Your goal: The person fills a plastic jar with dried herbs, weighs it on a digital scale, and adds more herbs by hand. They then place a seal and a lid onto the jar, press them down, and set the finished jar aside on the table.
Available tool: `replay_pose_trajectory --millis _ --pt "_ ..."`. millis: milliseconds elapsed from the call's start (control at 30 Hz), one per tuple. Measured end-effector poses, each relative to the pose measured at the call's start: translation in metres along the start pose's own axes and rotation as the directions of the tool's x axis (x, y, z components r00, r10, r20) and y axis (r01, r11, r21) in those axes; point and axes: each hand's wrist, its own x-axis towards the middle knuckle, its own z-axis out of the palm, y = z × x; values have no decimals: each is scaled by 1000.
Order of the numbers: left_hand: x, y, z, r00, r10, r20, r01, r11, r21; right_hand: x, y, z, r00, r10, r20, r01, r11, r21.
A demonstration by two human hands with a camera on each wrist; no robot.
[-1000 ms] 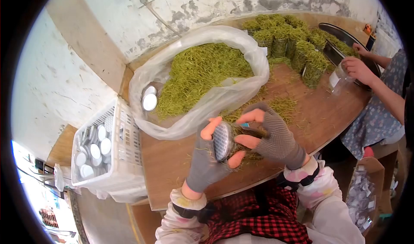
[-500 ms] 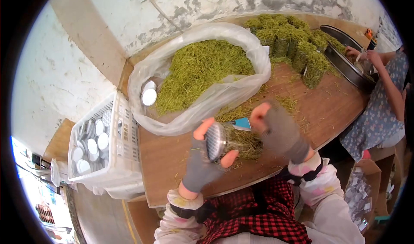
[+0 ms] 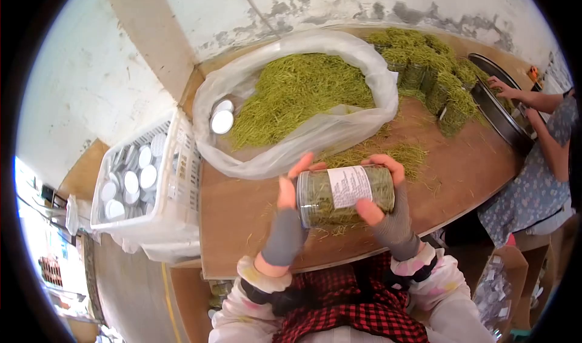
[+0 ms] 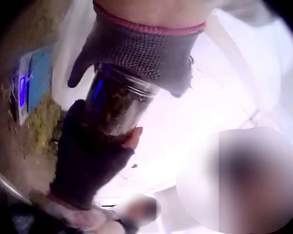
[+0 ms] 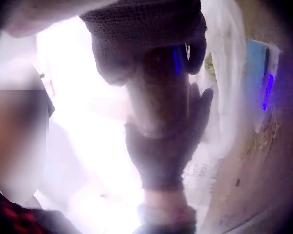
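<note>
A worn whitewashed wall (image 3: 91, 70) backs the wooden desk (image 3: 242, 221). On the desk a big clear bag (image 3: 291, 149) brims with green dried leaves (image 3: 297, 94); a white crate (image 3: 176, 179) of lidded jars stands just beside it. Above the desk edge, a labelled jar (image 3: 344, 194) lies sideways, the left hand (image 3: 286, 221) gripping its lid end, the right hand (image 3: 391, 212) curled round its base.

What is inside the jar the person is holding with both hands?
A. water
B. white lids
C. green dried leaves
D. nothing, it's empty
C, because the clear jar, held on its side between the left hand and the right hand, shows green dried leaves through its wall around the white label, like the pile in the plastic bag.
</note>
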Motion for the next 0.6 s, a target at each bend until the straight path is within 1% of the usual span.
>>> replay_pose_trajectory --millis 33,67,100,133,167,200,233,267,300,333,367,400,433,467,500,533,567,600 --pt "1 8 -4 1000 4 -18 -4 1000 -1 1 2 -1 1000 7 17 -7 1000 3" --pt "4 16 -7 985 -175 -5 171 970 -172 3 5 -7 980 -163 118 181 971 -159" --pt "5 22 -8 940 -339 43 333 881 -335 6 7 -13 919 -312 241 375 880 -290" --pt "5 24 -7 942 -335 31 325 882 -341 10 5 -16 871 -376 317 469 829 -306" --pt "5 25 -4 943 -332 15 323 907 -271 11 4 -14 869 -372 326 468 831 -300" --pt "4 25 -2 944 -331 0 324 925 -199 11 1 -12 836 -428 342 532 784 -319" --pt "-2 27 1 943 -333 -5 325 923 -205 9 -1 -9 802 -480 356 589 733 -340" --pt "-8 27 3 980 -196 -38 196 980 -22 6 4 -4 801 -479 359 590 732 -340" --pt "-9 27 6 998 -41 -39 47 985 163 4 12 1 845 -480 237 526 827 -200" --pt "-10 25 8 999 -34 -38 40 986 159 3 17 6 887 -447 120 454 890 -41" --pt "-13 21 12 996 87 -33 -79 976 204 1 16 7 887 -443 126 451 891 -42" --pt "-17 19 13 978 208 -24 -195 948 250 -1 8 10 987 -153 54 144 979 146" --pt "-20 15 12 978 206 -28 -192 949 251 -2 2 12 986 163 38 -166 925 343" --pt "-22 9 9 961 277 26 -265 885 382 3 -1 13 945 314 90 -316 812 491" --pt "-22 3 5 937 338 93 -338 799 498 5 -1 11 946 312 87 -313 812 493" --pt "-20 -2 -4 946 299 130 -323 814 483 7 -2 7 901 418 116 -421 776 471" --pt "-20 -8 -6 944 303 133 -328 814 480 9 -3 4 843 519 142 -523 728 443" --pt "-19 -11 -5 966 249 63 -256 919 299 7 -4 3 869 479 122 -486 782 391"
